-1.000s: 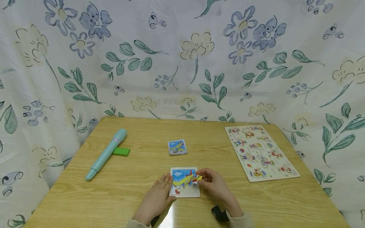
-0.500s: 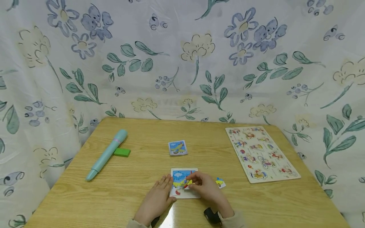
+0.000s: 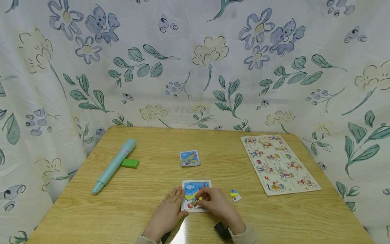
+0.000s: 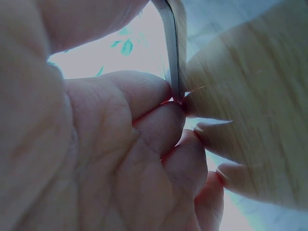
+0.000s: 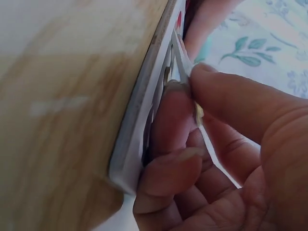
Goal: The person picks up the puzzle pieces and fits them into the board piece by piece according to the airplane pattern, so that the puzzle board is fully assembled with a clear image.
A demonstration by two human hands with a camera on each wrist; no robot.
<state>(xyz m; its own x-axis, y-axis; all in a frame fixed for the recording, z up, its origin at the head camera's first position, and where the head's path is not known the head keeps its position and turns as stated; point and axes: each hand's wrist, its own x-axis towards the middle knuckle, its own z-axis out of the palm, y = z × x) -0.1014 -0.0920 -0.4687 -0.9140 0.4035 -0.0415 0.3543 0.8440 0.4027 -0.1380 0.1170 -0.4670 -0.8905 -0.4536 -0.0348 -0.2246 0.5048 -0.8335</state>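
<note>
A small jigsaw board with a yellow aeroplane picture lies in front of me in the head view. My left hand rests on the table with straight fingers along the board's left edge; in the left wrist view its fingertips meet the board's edge. Over the lower half of the board, my right hand pinches a jigsaw piece between thumb and fingers. The right wrist view shows this jigsaw piece edge-on, tilted against the board's face. Another jigsaw piece, yellow, blue and white, lies loose right of the board.
A square picture card with the same aeroplane lies beyond the board. Back left are a mint-green pen-shaped thing and a green block. A larger board with cartoon figures lies at the right. A floral curtain hangs behind the table.
My right hand has moved left over the board with one jigsaw piece, and another now lies on the table to the right. The left hand stays in place.
</note>
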